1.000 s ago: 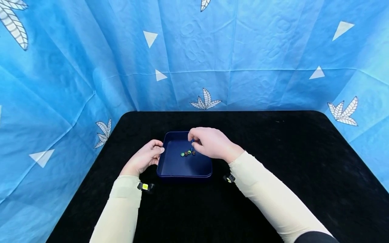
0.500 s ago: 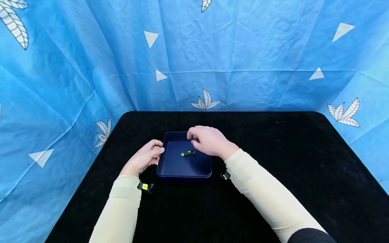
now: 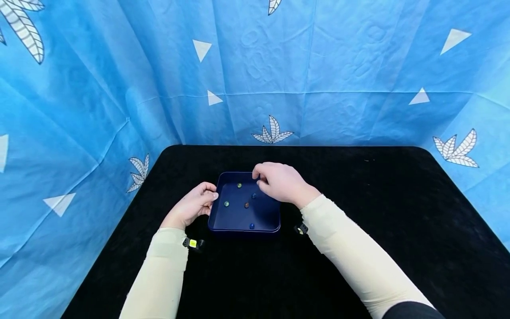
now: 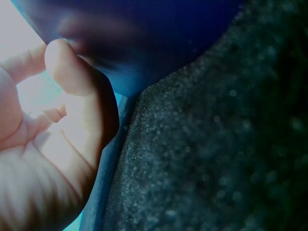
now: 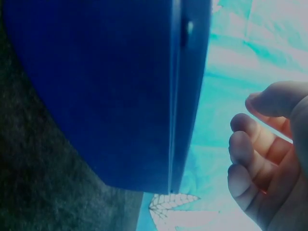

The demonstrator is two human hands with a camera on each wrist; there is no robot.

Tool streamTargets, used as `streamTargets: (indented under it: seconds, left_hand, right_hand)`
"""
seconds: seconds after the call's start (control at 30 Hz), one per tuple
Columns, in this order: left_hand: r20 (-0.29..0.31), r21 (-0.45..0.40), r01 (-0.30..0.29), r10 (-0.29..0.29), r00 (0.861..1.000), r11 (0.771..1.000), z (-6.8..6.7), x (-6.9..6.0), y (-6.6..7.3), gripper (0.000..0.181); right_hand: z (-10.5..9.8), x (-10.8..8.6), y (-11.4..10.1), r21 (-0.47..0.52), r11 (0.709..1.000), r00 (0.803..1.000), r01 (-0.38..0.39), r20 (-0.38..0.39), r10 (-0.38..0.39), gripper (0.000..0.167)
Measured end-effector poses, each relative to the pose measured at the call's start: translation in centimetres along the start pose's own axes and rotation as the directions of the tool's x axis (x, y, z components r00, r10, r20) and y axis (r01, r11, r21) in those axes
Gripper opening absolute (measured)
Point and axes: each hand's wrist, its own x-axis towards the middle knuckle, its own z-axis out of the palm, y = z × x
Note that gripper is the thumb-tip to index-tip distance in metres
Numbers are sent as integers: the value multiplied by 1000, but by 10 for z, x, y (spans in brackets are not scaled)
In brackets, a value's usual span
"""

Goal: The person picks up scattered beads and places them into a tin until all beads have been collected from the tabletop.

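Observation:
Several small marbles lie spread out in the dark blue tray (image 3: 263, 215): a green one (image 3: 226, 204) at the left, another green one (image 3: 239, 185) farther back, a brown one (image 3: 246, 205) mid-tray, a blue one (image 3: 253, 196) behind it and a second blue one (image 3: 252, 226) near the front. The left hand (image 3: 190, 206) grips the tray's left rim, thumb on top; its fingers curl at the tray (image 4: 163, 38) in the left wrist view. Over the back right corner is the right hand (image 3: 283, 182), fingers loosely bent and nothing visible between them, as the hand (image 5: 272, 154) also shows in the right wrist view.
The tray stands on a black cloth-covered table (image 3: 358, 212). A blue curtain (image 3: 342, 57) with white leaves and triangles hangs behind the table and along its sides.
The marbles, bunched mid-tray before, have scattered left, back and front. The right hand's thumb and forefinger have parted from around a blue marble. The left hand keeps its grip.

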Motion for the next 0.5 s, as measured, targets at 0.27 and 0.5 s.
streamTargets:
  seconds: [0.27,0.5]
  left_hand:
    - [-2,6,-2,2,1000,1000,0,0,0,35]
    - [0,10,0,0,1000,1000,1,0,0,35]
  right_hand:
    - [-10,-10,8,34,999,999,6,-50,-4,12]
    - [-9,-22,17,53,998,996,-24,-86,28,11]
